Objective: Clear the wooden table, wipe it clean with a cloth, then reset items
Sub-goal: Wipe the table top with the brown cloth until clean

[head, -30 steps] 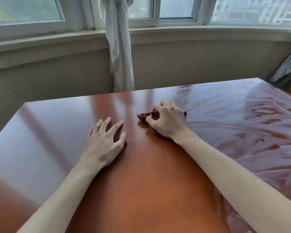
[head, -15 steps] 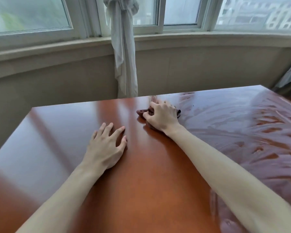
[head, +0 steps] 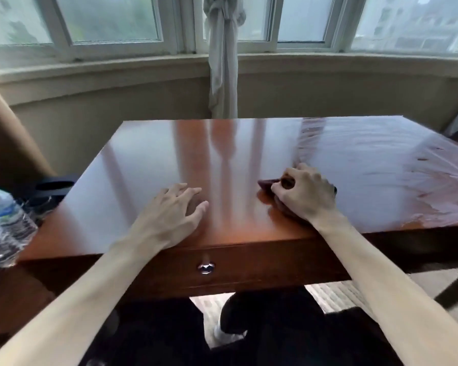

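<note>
The glossy wooden table (head: 154, 165) fills the middle of the view. My right hand (head: 306, 194) grips a dark reddish cloth (head: 266, 184) and presses it onto the tabletop near the front edge; most of the cloth is hidden under the fingers. The surface to the right of that hand shows wet streaks. My left hand (head: 173, 211) rests flat on the dry left half, fingers spread, holding nothing.
Plastic water bottles (head: 3, 220) and a dark round object (head: 54, 186) sit beside the table's left edge. A drawer knob (head: 206, 267) shows on the table's front. A tied white curtain (head: 222, 56) hangs at the window behind. My legs are under the table.
My right hand has pulled the cloth back from the far part of the tabletop toward the front edge. The view has tilted down, so the drawer front and floor now show.
</note>
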